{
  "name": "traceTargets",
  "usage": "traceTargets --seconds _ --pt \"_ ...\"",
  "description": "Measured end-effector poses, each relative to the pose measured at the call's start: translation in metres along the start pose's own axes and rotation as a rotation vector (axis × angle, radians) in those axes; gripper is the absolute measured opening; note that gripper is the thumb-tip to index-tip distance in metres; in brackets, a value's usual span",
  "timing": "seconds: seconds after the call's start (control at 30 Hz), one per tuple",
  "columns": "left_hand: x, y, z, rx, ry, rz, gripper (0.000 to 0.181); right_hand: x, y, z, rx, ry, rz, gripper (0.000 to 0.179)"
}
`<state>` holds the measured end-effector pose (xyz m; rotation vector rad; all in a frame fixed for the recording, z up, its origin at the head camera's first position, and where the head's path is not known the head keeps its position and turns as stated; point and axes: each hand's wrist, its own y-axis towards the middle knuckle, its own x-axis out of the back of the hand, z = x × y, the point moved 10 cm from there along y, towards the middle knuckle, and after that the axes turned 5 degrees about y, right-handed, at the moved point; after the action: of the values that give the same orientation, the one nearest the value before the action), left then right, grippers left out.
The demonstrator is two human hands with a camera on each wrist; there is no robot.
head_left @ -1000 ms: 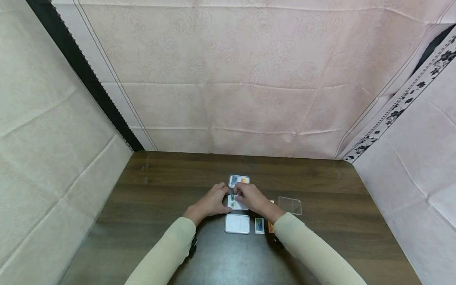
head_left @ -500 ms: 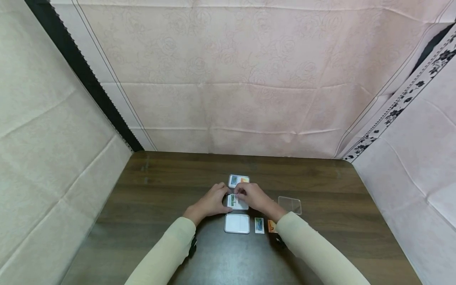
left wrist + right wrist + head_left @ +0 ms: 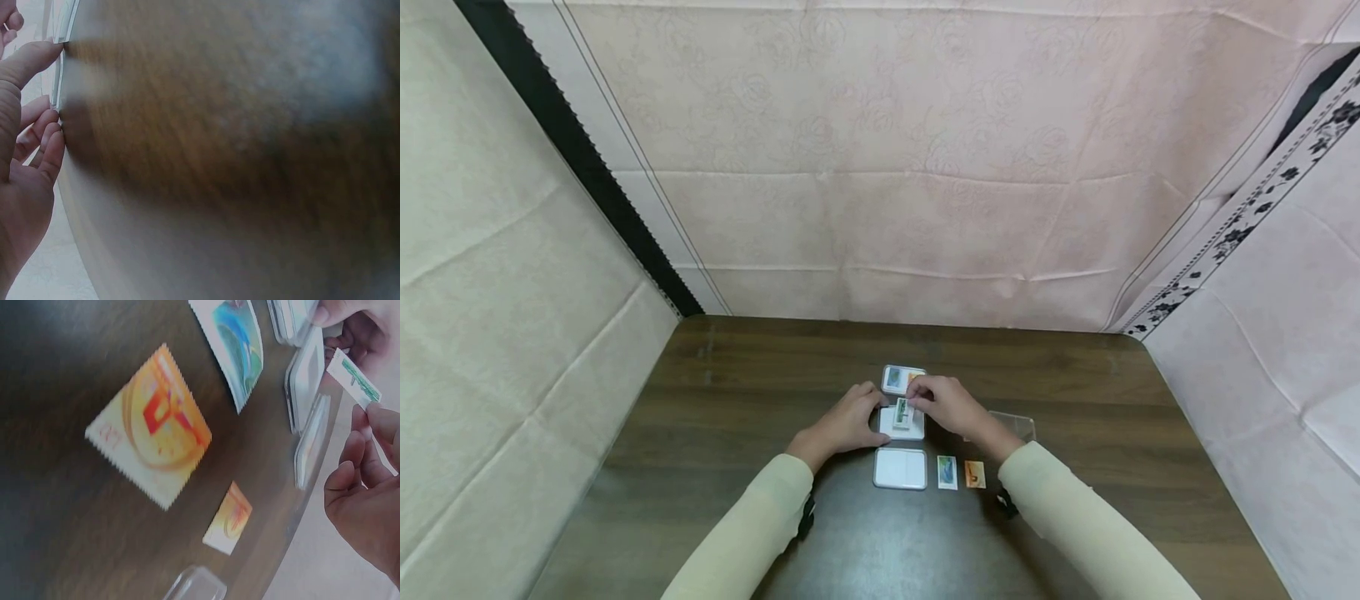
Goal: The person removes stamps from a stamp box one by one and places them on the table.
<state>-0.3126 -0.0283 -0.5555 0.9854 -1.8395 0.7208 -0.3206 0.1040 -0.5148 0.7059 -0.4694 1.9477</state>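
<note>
A green-and-white postage stamp (image 3: 354,380) with perforated edges is pinched between the thumb and fingertips of my right hand (image 3: 951,404). It is tilted above the middle white-backed clear plastic case (image 3: 917,431). My left hand (image 3: 848,423) holds that case at its left side, the thumb on the near edge and the fingers toward the far edge. Beyond lies a similar case (image 3: 895,379) with a blue stamp and an orange one showing, partly behind my right fingers. Nearest me sits another case (image 3: 900,469), its white surface bare.
Right of the near case, a blue-green stamp (image 3: 947,472) and an orange stamp (image 3: 975,474) lie on the wooden table (image 3: 737,500). A second orange stamp (image 3: 228,522) lies farther back, near a clear plastic lid (image 3: 1025,427) partly behind my right wrist. Cloth curtains (image 3: 880,208) surround the table.
The green stamp has come up off the middle case in my right fingers, which have moved slightly right and away from me. My left hand stays on the case.
</note>
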Motion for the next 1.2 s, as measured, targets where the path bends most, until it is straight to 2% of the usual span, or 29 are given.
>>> traceTargets --seconds 0.4,0.73,0.97,1.2 --pt "-0.002 0.001 0.004 0.029 0.006 0.015 0.060 0.021 -0.019 -0.018 -0.049 0.003 -0.020 0.003" --pt "-0.003 -0.002 0.004 0.021 0.002 0.015 0.060 0.033 -0.035 -0.039 -0.088 0.002 -0.039 0.003" --pt "-0.002 -0.002 0.003 0.012 0.009 0.019 0.061 0.033 -0.039 -0.055 -0.158 -0.038 -0.024 0.003" --pt "-0.001 -0.003 0.003 0.008 0.006 0.013 0.060 0.028 -0.039 -0.060 -0.154 -0.090 -0.017 0.005"
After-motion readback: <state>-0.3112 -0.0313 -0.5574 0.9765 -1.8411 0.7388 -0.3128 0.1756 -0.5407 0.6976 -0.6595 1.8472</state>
